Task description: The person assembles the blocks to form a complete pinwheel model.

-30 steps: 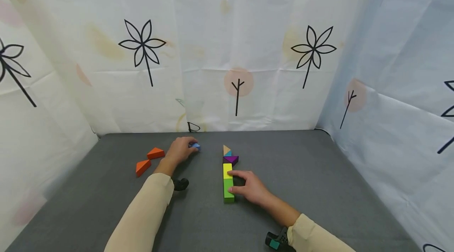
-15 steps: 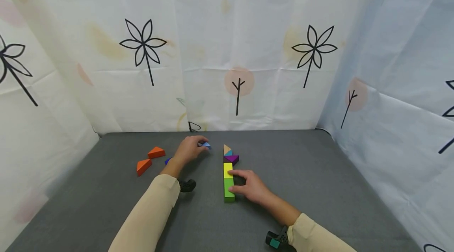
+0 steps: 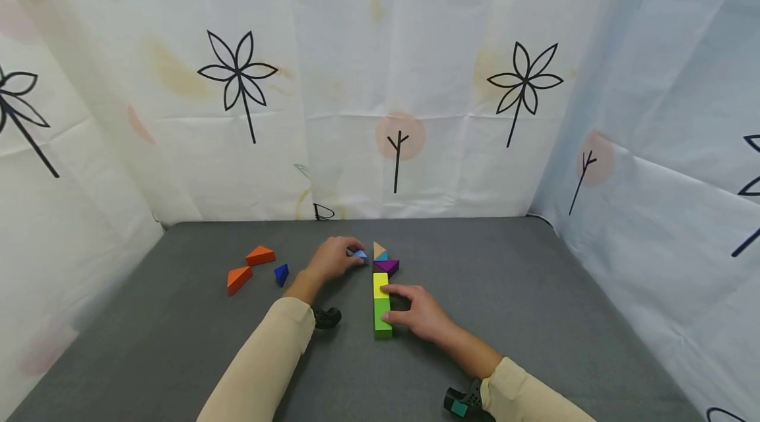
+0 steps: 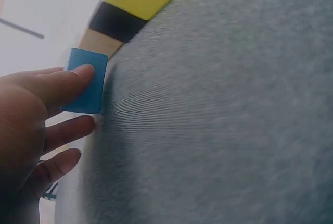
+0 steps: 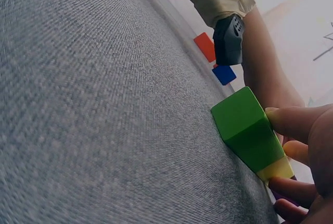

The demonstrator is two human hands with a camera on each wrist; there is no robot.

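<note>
My left hand [image 3: 332,258] pinches a light blue triangular block [image 3: 359,256] just left of the far end of a row of blocks. The left wrist view has the thumb across the block's blue face [image 4: 86,99]. From near to far the row runs green block [image 3: 382,318], yellow block [image 3: 380,282], purple triangular block [image 3: 388,266], then small cyan [image 3: 382,256] and tan [image 3: 377,250] triangular pieces. My right hand [image 3: 424,315] rests along the row's right side, thumb on the green block and index fingertip on the yellow one, fingers loosely extended.
Two orange triangular blocks [image 3: 260,256] lie at the left of the grey tabletop [image 3: 505,290], with a dark blue triangular block [image 3: 282,274] near them. White printed cloth [image 3: 332,79] hangs behind the table and along its sides.
My left hand has moved right with the light blue block, from the back left to close beside the row. The dark blue block has come into sight behind it. The right hand stays put.
</note>
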